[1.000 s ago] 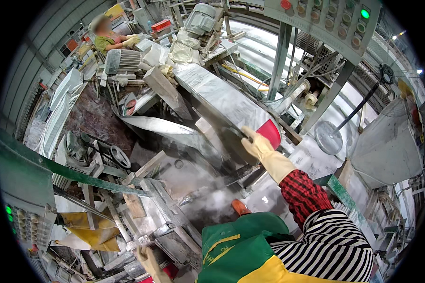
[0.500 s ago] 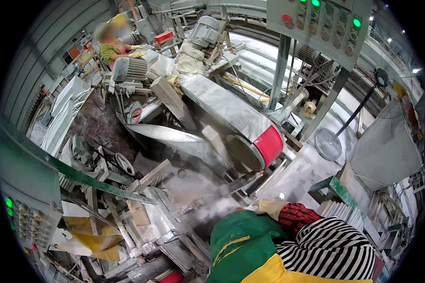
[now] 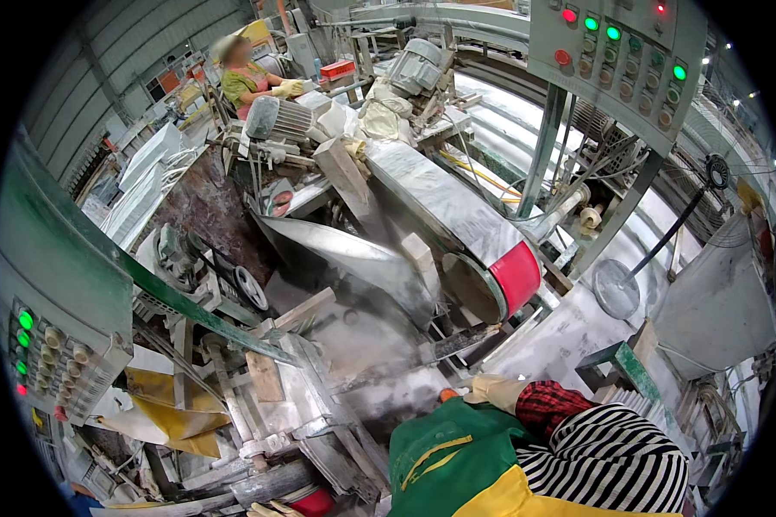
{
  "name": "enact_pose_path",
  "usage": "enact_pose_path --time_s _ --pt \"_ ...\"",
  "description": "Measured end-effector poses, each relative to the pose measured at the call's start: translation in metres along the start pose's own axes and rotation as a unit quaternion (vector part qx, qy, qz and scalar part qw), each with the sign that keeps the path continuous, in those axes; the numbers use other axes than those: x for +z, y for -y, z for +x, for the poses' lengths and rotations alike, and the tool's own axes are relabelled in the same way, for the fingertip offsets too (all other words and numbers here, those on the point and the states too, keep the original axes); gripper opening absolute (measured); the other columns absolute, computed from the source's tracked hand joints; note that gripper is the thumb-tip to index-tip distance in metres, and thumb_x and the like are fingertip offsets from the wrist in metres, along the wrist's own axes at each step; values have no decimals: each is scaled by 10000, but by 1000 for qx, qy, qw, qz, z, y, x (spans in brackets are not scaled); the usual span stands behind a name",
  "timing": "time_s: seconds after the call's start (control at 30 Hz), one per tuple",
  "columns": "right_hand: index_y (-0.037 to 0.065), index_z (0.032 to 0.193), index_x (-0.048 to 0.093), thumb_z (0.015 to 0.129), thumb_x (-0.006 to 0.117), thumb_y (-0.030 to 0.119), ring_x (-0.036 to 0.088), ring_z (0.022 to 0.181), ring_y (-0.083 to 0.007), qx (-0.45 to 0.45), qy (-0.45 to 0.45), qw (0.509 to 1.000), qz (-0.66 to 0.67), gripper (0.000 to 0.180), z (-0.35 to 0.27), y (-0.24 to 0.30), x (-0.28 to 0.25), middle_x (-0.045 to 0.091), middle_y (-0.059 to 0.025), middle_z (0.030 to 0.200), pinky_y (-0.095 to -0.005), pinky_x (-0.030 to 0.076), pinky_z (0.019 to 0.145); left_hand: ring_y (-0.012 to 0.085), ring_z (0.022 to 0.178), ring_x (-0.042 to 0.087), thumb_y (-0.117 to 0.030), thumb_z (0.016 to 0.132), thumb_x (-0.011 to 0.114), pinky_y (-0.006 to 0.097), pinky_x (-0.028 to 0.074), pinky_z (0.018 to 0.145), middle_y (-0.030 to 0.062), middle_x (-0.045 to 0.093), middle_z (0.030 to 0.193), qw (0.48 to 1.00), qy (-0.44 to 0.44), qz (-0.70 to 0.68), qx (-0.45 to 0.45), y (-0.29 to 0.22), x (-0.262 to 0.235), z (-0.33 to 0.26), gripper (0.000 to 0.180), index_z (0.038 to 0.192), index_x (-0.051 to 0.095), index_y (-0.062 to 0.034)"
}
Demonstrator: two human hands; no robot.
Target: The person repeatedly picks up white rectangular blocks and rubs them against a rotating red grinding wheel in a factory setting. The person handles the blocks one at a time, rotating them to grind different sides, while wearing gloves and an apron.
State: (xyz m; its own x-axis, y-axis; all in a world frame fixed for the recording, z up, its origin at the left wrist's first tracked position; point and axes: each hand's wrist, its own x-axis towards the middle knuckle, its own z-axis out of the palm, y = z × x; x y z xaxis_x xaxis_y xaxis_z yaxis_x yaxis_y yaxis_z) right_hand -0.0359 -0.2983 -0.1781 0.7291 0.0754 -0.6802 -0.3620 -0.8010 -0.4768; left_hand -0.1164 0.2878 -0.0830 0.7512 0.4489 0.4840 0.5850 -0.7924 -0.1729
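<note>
My right hand (image 3: 496, 392), in a cream glove below a red plaid cuff and a black-and-white striped sleeve (image 3: 608, 457), lies against the far edge of my green apron (image 3: 448, 444). Its fingers are mostly hidden, so their grip does not show. Beside it is a small orange thing (image 3: 447, 395) of unclear kind. At the lower edge, the fingertips of a cream glove (image 3: 273, 510) show near a red drum (image 3: 313, 501); I cannot tell whether this is my left hand. Ahead stands a belt machine (image 3: 431, 202) with a red-covered end (image 3: 517, 278).
A curved metal sheet (image 3: 345, 254) and wooden boards (image 3: 306, 308) are beside the belt machine. Control panels with lit buttons stand at right (image 3: 621, 60) and left (image 3: 47, 353). A green rail (image 3: 190, 323) crosses the left. A co-worker (image 3: 248, 82) with gloved hands works at the back.
The view has shifted, moving the machine right and slightly down in the picture. Glove fingertips have come into sight at the lower edge. My right hand stays by the apron.
</note>
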Motion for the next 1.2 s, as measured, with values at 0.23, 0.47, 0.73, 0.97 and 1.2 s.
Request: enact_pose_path --time_s 0.23,0.47,0.73,0.97,1.2 --pt "357 1442 520 875 583 462 630 1174 -389 -6 34 998 -45 580 -8 20 -9 667 -177 1265 -480 486 1007 436 1334 471 -441 995 479 595 378 1064 263 475 1474 999 37 -6 -27 -19 -32 1 559 1389 560 -52" --pt "298 1438 533 865 579 445 635 1172 -375 -9 3 1000 -27 593 -2 -25 3 673 -165 1260 -496 474 1021 442 1342 456 -447 978 493 592 367 1069 269 469 1473 998 43 1 -37 -26 -42 -9 582 1389 542 -38" --pt "323 1426 543 852 610 476 662 1128 -360 10 13 999 -28 598 10 -25 12 681 -138 1258 -503 513 963 447 1363 428 -463 961 502 589 346 1085 274 454 1480 998 51 -2 -41 -47 -57 -4 616 1391 522 -23" --pt "332 1417 545 851 624 488 668 1125 -339 -19 26 997 -65 592 31 -31 27 690 -125 1243 -503 523 951 440 1395 384 -478 958 482 587 317 1107 276 389 1529 993 89 -9 -72 -51 -81 -8 650 1417 486 -17" --pt "357 1423 534 868 613 520 660 1139 -343 7 13 998 -55 584 33 -47 36 688 -120 1251 -510 512 973 446 1401 370 -467 948 489 581 311 1112 285 343 1553 990 120 -19 -67 -71 -80 0 656 1417 471 -8"
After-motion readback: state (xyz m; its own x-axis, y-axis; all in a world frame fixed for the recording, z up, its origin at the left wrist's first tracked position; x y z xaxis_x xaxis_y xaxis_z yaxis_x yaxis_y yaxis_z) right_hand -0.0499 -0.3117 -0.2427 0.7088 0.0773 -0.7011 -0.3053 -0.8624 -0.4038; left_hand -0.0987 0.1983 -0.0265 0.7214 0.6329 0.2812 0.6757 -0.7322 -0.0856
